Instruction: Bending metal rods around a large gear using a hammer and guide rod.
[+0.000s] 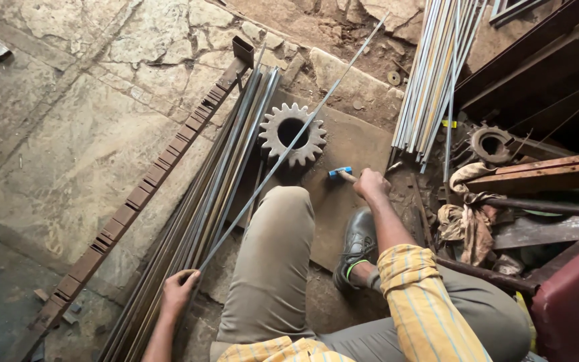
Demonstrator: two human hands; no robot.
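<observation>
cracked stone floor (82,134) underfoot, with one rusty steel plate (353,144) laid flat. one big toothed gear (293,134) on the plate. one long thin rod (283,154) slanting across the gear, pinched at its near end by left hand (179,291). right hand (372,184) fisted around one blue-tipped tool (340,173), just beside the gear. two rod bundles: one (202,221) left, uncountable; one (430,74) leaning upper right. no containers visible.

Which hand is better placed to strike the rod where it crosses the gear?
Right. The right hand holds the hammer right beside the gear, while the left hand grips the thin rod at its near end.
</observation>
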